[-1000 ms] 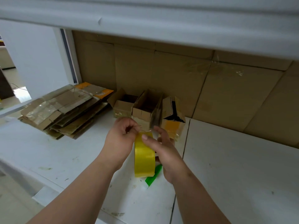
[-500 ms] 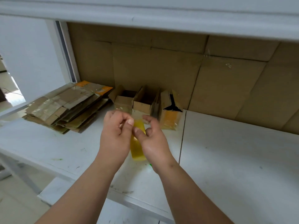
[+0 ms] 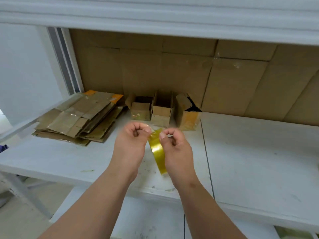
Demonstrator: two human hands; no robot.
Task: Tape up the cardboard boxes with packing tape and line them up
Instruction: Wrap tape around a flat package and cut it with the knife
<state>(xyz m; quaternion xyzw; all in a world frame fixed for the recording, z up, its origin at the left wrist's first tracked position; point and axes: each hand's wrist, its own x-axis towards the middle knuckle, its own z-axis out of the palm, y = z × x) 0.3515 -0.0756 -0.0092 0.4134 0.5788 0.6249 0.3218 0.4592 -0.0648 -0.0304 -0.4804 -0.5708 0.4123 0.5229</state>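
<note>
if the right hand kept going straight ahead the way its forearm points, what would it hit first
Probably the right-hand small box at the back of the table. The right hand, gripping the tape roll, points up and slightly left toward it, and the tabletop between looks bare. Depth is hard to judge.

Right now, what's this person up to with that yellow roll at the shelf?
A person is getting packing tape ready. The right hand holds the yellow tape roll above the white shelf, while the left hand pinches its loose end. Three small cardboard boxes stand in a row at the back, tops open, beside a stack of flattened cardboard.
</note>
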